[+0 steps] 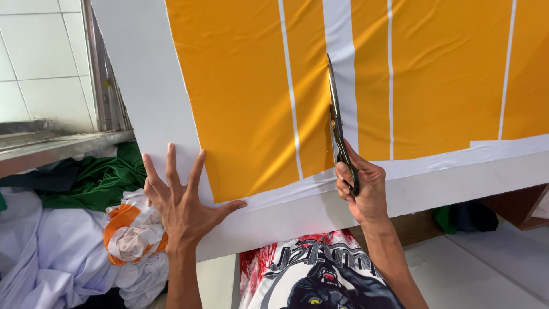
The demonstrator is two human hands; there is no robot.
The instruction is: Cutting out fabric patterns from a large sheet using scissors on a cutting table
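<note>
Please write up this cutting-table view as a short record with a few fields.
Left hand: left hand flat, fingers spread, pressing the orange fabric edge at the table front.
Right hand: right hand grips the scissors, blades pointing away along a white stripe.
Fabric: orange with white stripes, spread flat.
Beside table: heap of white, green and orange cloth, lower left.

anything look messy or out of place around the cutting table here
Mostly the heap of cloth left of the table: white, green and orange pieces lie crumpled together, not folded. On the table, the orange fabric lies flat under the left hand; the right hand holds scissors.
</note>
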